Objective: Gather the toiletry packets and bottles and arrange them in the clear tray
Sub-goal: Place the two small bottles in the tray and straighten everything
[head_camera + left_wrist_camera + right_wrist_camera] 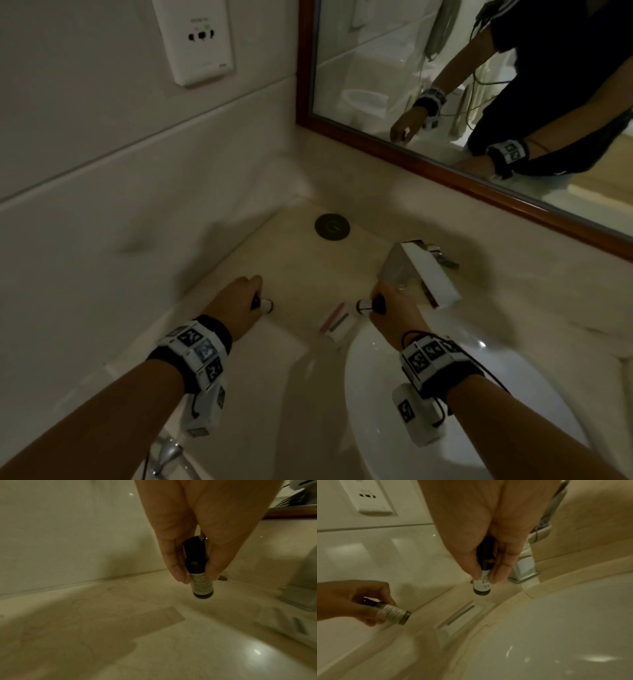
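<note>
Two hands, each pinching one small dark bottle: left hand (pixel 239 301) with left bottle (pixel 263 305), right hand (pixel 390 308) with right bottle (pixel 368 305). One packet (pixel 337 323) lower centre; one clear tray (pixel 407 270) right of centre.

My right hand (pixel 488 545) pinches a small dark bottle (pixel 482 584) above the counter (pixel 426 615), a flat packet (pixel 462 615) lying just below it.

Two small bottles (pixel 265 304) (pixel 368 304), one flat packet (pixel 337 322), two hands (pixel 236 305) (pixel 394 308).
</note>
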`<state>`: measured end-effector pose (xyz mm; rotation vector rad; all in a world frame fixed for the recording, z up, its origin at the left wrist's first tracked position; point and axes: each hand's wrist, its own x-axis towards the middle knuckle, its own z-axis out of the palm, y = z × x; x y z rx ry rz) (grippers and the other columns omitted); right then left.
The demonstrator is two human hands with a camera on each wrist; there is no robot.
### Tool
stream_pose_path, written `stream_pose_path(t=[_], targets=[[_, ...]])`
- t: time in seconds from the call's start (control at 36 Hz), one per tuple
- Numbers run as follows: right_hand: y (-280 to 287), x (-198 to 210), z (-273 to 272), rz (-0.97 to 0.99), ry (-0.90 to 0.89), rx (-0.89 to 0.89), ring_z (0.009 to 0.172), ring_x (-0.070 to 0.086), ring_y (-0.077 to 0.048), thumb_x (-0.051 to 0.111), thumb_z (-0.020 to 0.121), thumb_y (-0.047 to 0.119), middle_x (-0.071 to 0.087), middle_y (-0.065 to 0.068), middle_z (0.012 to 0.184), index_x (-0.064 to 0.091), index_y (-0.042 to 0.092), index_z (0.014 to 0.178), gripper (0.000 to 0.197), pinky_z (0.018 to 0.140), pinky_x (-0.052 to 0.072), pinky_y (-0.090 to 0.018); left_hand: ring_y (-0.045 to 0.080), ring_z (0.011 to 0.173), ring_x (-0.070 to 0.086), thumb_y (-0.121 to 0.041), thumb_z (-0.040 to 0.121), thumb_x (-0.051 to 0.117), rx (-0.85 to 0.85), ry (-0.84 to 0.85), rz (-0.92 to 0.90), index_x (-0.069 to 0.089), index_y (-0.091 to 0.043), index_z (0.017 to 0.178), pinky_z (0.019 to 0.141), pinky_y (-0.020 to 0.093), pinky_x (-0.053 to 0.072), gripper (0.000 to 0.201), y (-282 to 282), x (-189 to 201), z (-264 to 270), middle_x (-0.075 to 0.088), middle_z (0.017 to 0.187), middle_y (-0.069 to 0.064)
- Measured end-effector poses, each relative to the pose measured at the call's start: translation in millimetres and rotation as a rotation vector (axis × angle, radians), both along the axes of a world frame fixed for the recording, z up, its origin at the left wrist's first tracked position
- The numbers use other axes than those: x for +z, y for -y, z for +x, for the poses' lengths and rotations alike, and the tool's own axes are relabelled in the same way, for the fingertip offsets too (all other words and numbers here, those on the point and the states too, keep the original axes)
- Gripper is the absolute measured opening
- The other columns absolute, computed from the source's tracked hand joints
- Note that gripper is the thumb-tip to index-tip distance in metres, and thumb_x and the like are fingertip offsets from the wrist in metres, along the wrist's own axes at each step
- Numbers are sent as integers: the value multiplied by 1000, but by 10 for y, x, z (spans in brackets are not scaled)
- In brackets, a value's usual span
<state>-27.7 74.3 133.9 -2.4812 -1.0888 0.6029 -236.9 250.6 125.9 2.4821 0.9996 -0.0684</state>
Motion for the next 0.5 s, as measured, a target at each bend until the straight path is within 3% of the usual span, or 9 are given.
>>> stream_pose_path(t=[0.08,0.17,0.28,0.33,0.36,0.42,0.44,0.5], targets=[[324,42,-19,27,-6,-11,65,47,-19,49,84,0,52,-4,75,45,13,84,13,51,30,-19,12,54,36,-13,88,55,-36,12,-45,35,-14,80,48,22,25,22,283,51,103,40,65,-2],[679,95,-26,12,-43,-42,57,43,-16,46,84,1,46,0,65,39,13,83,13,48,31,-21,12,50,34,-14,91,54,-65,23,-83,35,-13,83,47,23,25,20,608,114,227,41,62,0],[1194,176,-13,3,-71,-30,58,37,-18,46,86,6,44,-2,69,34,14,80,16,55,32,-28,18,55,40,-15,92,51,-128,16,-124,34,-14,90,48,23,27,17,1088,209,419,42,65,-1],[1467,202,2,20,-70,-29,60,36,-18,48,89,12,45,-5,72,33,15,79,17,57,31,-29,20,61,46,-17,92,51,-166,32,-167,35,-16,97,49,22,30,17,1342,263,518,48,73,-1],[1604,212,15,23,-63,-34,61,36,-18,48,90,15,46,-6,73,33,15,79,18,57,31,-29,19,64,48,-19,92,53,-184,52,-187,37,-18,99,53,23,34,18,1468,279,571,53,84,4],[1875,221,56,28,-66,-56,60,37,-18,49,91,18,47,-6,73,33,16,78,21,57,33,-29,22,80,54,-23,89,58,-213,79,-200,36,-19,87,65,30,40,22,1705,282,678,55,104,13],[2018,214,81,35,-69,-64,59,36,-17,49,92,20,46,-4,72,32,17,76,24,56,32,-28,23,81,54,-24,87,59,-225,72,-205,35,-19,82,65,30,40,25,1828,279,734,56,96,11],[2316,195,135,42,-66,-84,56,32,-15,48,93,21,40,0,68,29,19,73,28,54,30,-26,16,61,45,-23,87,59,-259,59,-234,35,-18,80,52,24,33,25,2090,276,851,48,71,0]])
